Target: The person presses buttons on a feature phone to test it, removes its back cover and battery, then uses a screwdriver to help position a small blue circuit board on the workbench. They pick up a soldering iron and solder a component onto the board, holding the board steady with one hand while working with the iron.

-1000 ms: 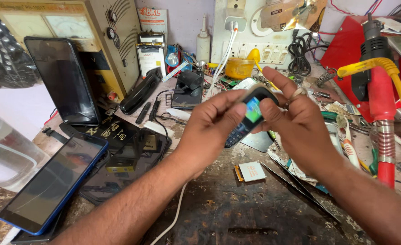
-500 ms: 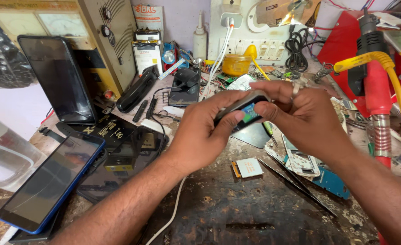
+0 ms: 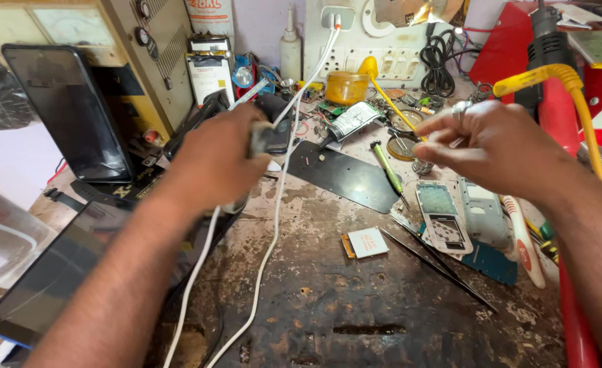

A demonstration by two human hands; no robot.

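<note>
Left hand (image 3: 212,160) closed around dark phone (image 3: 260,136) above bench (image 3: 328,300), white cable (image 3: 274,204) trailing beneath. Right hand (image 3: 498,146) loosely open, empty. Best seated by steadying phone and pushing plug straight.

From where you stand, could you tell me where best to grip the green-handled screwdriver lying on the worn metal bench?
Probably the green-handled screwdriver by its handle's middle, from above: it lies flat and apart from other things, its thin tip toward the front edge of the worn metal bench.
</note>
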